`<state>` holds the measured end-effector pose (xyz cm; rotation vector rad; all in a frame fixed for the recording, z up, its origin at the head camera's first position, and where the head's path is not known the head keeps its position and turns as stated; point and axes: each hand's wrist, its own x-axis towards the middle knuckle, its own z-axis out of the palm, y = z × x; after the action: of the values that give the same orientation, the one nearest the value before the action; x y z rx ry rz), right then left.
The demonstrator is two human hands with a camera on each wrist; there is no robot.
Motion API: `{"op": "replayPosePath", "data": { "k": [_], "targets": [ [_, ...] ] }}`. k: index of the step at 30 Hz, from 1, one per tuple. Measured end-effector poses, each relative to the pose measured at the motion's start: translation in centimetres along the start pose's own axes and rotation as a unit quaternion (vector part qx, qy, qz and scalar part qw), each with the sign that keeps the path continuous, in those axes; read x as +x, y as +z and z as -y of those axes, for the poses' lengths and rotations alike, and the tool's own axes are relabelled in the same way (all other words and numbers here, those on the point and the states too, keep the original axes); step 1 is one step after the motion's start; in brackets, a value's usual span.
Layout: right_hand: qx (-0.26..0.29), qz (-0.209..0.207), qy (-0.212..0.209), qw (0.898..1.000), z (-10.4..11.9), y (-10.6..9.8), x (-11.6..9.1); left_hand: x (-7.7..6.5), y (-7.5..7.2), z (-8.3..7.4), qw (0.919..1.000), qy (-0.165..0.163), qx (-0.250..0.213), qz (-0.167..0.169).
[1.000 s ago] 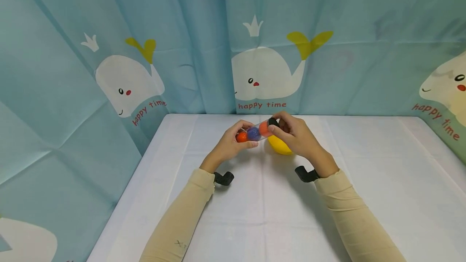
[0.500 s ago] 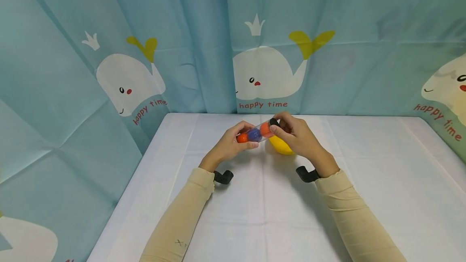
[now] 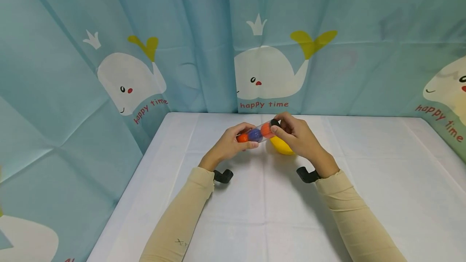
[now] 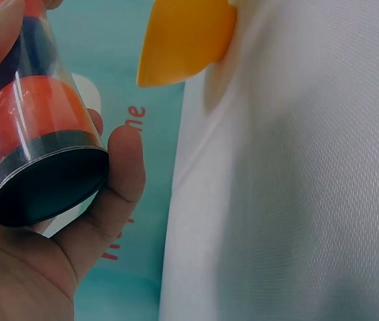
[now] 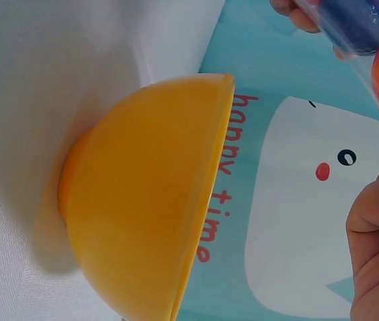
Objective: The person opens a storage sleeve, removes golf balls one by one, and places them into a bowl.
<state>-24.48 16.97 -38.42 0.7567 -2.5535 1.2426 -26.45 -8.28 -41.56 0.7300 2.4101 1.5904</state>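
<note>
A: Left hand point(image 3: 229, 142), how set?
B: Fingers curled round the near end of a clear tube point(image 3: 261, 133), thumb along its side. Left wrist view: a black end cap point(image 4: 50, 187) close by the palm, a bent finger alongside.
A: Right hand point(image 3: 296, 134)?
B: Thumb and fingers pinch the far end, at the other black cap point(image 3: 275, 123).
A: Tube's position?
B: Clear of the table point(image 3: 378, 201), spanning the gap between the hands. Aslant in the head view, right end farther from the person.
A: Contents?
B: Three balls in a row, seen through the wall: orange ball point(image 3: 242, 138) at the left, blue ball point(image 3: 255, 134) in the middle, second orange ball point(image 3: 267, 130) at the right.
A: Nearest neighbour?
B: Yellow bowl point(image 5: 146, 194), base down on the white cloth, partly covered by the right hand in the head view. Its inside is hidden.
A: Wrists?
B: A black fitting at each, left fitting point(image 3: 223, 176) and right fitting point(image 3: 307, 174); tan sleeves point(image 3: 178, 217) behind them.
A: Backdrop?
B: Pale blue curtain point(image 3: 204, 72), printed with white whales point(image 3: 269, 72) and red "happy time" lettering point(image 3: 264, 104).
</note>
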Motion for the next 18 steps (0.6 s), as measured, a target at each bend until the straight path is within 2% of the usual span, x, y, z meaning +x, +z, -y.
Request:
{"op": "replayPosePath", "data": {
  "k": [5,18],
  "targets": [
    [0.002,0.0,-0.002,1.0,0.07,0.0,0.02,-0.01,-0.22,-0.08,0.9999,-0.007,0.002,0.009],
    [0.024,0.016,-0.004,1.0,0.19,0.18,0.03,-0.15,-1.01,-0.28,0.9993,0.005,-0.013,0.035]
  ]
}}
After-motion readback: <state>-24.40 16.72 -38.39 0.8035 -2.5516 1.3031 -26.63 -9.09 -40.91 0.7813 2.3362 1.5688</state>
